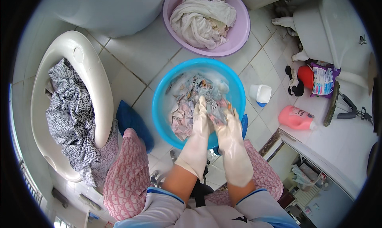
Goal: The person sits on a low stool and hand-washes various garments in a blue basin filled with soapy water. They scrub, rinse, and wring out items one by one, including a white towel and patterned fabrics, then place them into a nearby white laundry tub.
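A round blue plastic basin (157, 120) on the tiled floor holds sudsy water and wet patterned clothes (194, 88). White rubber gloves cover both of my hands. My left hand (202, 116) lies over the clothes at the basin's middle, fingers pointing away from me; whether it grips any cloth is not plain. My right hand (228, 117), near the basin's right side, holds a bunched piece of printed cloth (217, 112). A pinkish garment (181, 116) lies in the basin left of my left hand.
Beyond the basin stands a pink-purple basin (244, 25) with white cloth. At left, a white baby bathtub (103, 108) bears black-and-white patterned fabric (71, 117). To the right are a small white container (263, 93), a pink detergent bottle (295, 117) and a purple packet (323, 80).
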Tool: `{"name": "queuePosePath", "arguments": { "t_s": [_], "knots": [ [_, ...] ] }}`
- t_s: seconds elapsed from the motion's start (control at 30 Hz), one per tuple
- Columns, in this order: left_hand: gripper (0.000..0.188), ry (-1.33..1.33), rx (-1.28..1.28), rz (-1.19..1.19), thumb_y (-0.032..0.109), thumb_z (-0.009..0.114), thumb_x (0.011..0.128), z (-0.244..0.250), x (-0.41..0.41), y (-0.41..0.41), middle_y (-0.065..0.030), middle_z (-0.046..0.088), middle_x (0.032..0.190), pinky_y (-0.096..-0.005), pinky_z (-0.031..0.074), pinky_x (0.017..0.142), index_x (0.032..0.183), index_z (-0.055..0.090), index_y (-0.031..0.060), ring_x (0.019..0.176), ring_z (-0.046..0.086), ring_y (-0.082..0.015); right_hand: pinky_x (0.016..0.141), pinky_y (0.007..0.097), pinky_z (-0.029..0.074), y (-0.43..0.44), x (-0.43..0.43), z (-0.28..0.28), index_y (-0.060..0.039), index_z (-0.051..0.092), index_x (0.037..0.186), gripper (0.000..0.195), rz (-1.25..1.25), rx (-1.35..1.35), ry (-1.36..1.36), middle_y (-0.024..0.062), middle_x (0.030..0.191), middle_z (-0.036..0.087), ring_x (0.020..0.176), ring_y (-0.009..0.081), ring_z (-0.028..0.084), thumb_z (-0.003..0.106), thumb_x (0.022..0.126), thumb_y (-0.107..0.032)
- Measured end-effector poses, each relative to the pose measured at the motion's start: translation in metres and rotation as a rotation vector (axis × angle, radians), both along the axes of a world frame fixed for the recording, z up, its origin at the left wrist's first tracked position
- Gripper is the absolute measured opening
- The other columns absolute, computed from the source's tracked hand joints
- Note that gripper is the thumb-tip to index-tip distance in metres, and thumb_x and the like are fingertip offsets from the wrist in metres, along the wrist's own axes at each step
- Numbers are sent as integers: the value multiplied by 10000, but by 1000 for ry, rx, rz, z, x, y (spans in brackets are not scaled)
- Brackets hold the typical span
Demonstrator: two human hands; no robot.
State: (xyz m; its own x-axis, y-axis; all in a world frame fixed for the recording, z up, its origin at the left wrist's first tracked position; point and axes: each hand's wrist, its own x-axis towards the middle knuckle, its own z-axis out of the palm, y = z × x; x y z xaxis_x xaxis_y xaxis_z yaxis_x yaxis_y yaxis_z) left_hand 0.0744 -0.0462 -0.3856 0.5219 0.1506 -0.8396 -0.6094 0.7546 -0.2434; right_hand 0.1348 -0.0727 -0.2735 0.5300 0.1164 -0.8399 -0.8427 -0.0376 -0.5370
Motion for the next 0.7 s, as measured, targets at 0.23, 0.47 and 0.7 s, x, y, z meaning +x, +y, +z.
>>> {"name": "queuePosePath", "arguments": {
  "t_s": [0.23,0.47,0.7],
  "knots": [
    [335,-619,123,135,401,662,1010,-31,-25,35,-98,692,1170,-344,606,707,1061,636,72,905,680,-239,855,375,576,-33,-66,36,-53,647,1238,246,831,-271,-738,127,1281,659,1136,265,672,637,999,-115],
    [92,92,826,-344,23,561,989,8,-22,2,-49,655,978,-283,524,746,978,640,70,831,626,-169,899,421,505,16,-6,-39,-24,691,1069,434,962,-753,-673,208,1037,675,1026,345,645,647,979,-446],
    [264,37,-70,7,229,638,1007,10,-30,34,-73,709,1032,-339,597,726,1228,621,85,861,703,-201,821,391,525,-8,-79,-2,-39,673,920,217,894,-329,-970,128,1033,708,1011,220,644,719,972,-245]
  ]
}}
